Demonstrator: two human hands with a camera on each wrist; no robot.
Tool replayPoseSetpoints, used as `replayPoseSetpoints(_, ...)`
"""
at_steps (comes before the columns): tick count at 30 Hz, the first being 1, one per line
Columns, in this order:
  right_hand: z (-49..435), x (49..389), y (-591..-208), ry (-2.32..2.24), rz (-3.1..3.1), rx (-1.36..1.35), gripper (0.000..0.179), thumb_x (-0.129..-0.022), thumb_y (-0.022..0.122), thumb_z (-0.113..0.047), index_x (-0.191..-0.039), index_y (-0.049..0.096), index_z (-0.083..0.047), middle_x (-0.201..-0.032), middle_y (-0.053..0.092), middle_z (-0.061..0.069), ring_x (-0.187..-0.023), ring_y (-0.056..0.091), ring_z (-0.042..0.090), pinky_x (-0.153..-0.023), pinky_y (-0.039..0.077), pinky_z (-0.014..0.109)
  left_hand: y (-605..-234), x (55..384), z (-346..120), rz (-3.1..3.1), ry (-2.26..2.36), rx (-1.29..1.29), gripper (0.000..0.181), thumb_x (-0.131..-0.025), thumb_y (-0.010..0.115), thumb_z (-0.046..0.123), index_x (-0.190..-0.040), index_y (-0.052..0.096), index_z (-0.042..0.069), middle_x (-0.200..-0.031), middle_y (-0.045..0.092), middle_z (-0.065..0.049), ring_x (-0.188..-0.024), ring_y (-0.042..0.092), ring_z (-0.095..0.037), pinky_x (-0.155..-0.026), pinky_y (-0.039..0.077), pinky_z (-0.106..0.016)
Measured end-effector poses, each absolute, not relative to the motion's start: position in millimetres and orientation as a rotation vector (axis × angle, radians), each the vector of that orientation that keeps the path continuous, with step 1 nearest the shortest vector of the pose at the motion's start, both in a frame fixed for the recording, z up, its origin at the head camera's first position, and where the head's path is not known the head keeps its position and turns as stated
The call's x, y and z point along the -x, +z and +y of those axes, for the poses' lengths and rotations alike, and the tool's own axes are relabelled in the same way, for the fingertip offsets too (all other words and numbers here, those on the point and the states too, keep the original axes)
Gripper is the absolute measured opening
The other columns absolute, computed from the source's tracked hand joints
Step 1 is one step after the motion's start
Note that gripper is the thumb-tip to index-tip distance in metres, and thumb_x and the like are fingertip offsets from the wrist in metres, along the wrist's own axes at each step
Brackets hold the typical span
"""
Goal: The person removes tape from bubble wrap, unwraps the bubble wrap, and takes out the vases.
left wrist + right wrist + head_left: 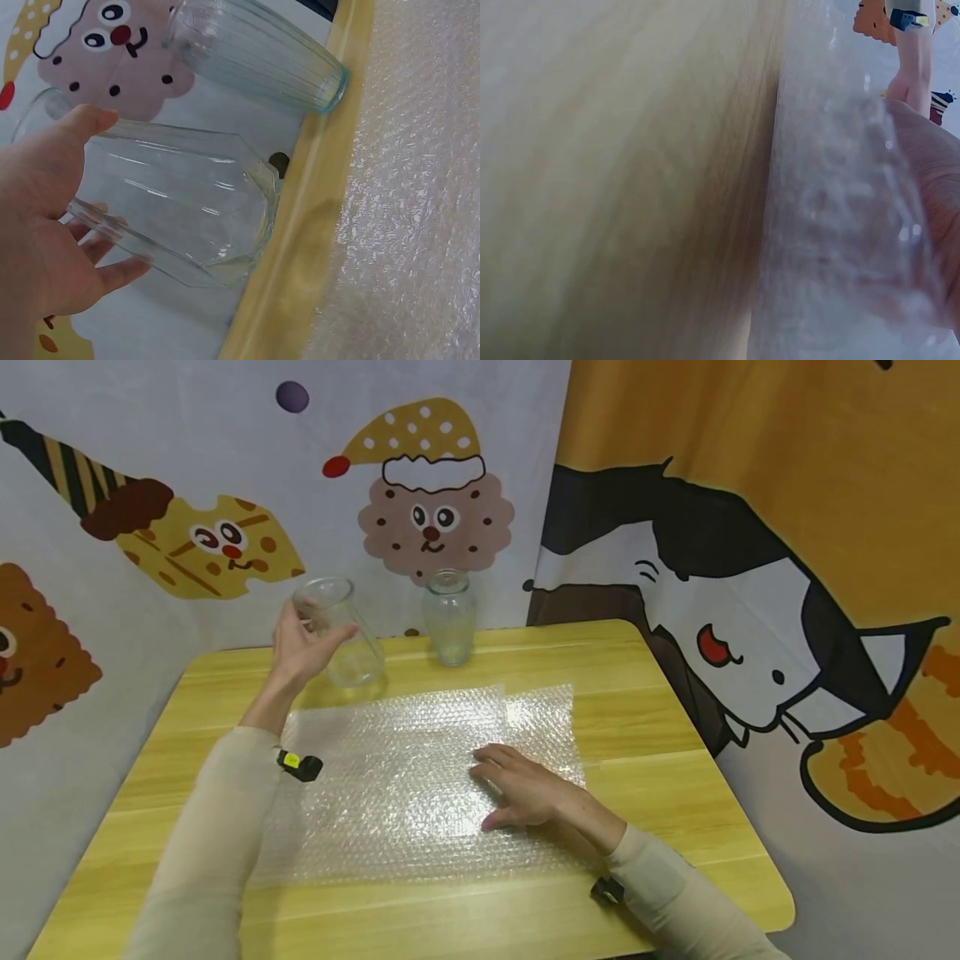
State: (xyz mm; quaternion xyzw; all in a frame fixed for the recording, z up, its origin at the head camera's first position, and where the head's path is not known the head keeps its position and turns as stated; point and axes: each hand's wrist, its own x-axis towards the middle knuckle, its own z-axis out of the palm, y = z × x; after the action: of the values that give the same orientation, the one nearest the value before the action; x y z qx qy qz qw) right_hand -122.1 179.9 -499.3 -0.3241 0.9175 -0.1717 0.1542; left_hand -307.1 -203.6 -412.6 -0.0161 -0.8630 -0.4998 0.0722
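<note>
At the back left of the table, my left hand [298, 647] grips a clear glass vase [356, 656] around its upper part, thumb on one side and fingers on the other. The vase leans a little, and its faceted base [251, 225] is close to the tabletop; whether it touches I cannot tell. A sheet of bubble wrap [390, 785] lies flat across the middle of the table. On its right part rests my right hand [528, 792], palm down with fingers loosely extended. In the right wrist view, bubble wrap [840, 195] covers much of that hand.
A second glass vase [450, 618], ribbed and greenish, stands upright at the back edge, right of the held one. The wooden table [675, 827] has rounded corners. A cloth with cartoon figures [247, 452] hangs close behind it.
</note>
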Motion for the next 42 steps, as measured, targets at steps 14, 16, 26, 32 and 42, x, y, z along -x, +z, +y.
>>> replayPoseSetpoints(14, 179.4, 118.5, -498.8, -0.459, 2.645, 0.931, 0.09, -0.09, 0.09, -0.057, -0.161, 0.059, -0.012, -0.18, 0.041, 0.015, -0.169, 0.038, 0.038, -0.139, 0.04, 0.057, -440.0, 327.3, -198.7, -2.541, -1.577, 0.003, 0.084, -0.094, 0.092, 0.04, -0.154, 0.041, 0.01, -0.163, 0.049, -0.019, -0.152, 0.048, -0.039, -0.129, 0.045, -0.062)
replayPoseSetpoints(16, 179.6, 118.4, -498.3, -0.459, 2.647, 0.929, 0.09, -0.09, 0.09, -0.057, -0.161, 0.059, -0.012, -0.181, 0.041, 0.015, -0.169, 0.038, 0.037, -0.139, 0.04, 0.057, -442.8, 329.1, -198.0, -2.536, -1.579, -0.003, 0.082, -0.095, 0.092, 0.039, -0.152, 0.041, 0.01, -0.164, 0.049, -0.019, -0.154, 0.048, -0.04, -0.129, 0.046, -0.062)
replayPoseSetpoints(26, 180.1, 117.0, -497.3, -0.467, 2.636, 0.905, 0.089, -0.09, 0.092, -0.053, -0.161, 0.058, -0.011, -0.181, 0.041, 0.015, -0.169, 0.038, 0.038, -0.139, 0.04, 0.057, -453.2, 334.6, -194.5, -2.585, -1.539, -0.069, 0.088, -0.096, 0.09, 0.041, -0.159, 0.038, 0.01, -0.168, 0.047, -0.022, -0.156, 0.045, -0.042, -0.128, 0.046, -0.065)
replayPoseSetpoints(32, 180.6, 117.5, -497.1, -0.465, 2.634, 0.898, 0.089, -0.09, 0.091, -0.054, -0.162, 0.057, -0.012, -0.182, 0.039, 0.013, -0.17, 0.036, 0.036, -0.139, 0.039, 0.056, -458.2, 335.9, -194.3, -2.57, -1.555, -0.073, 0.091, -0.096, 0.09, 0.038, -0.163, 0.037, 0.006, -0.168, 0.047, -0.022, -0.157, 0.045, -0.043, -0.13, 0.045, -0.064)
replayPoseSetpoints(42, 180.1, 116.9, -496.1, -0.452, 2.636, 0.904, 0.089, -0.091, 0.091, -0.055, -0.162, 0.057, -0.013, -0.181, 0.04, 0.013, -0.17, 0.038, 0.036, -0.138, 0.041, 0.056, -462.1, 338.2, -195.2, -2.559, -1.571, -0.112, 0.091, -0.097, 0.089, 0.04, -0.164, 0.037, 0.009, -0.17, 0.047, -0.022, -0.158, 0.046, -0.042, -0.132, 0.045, -0.062)
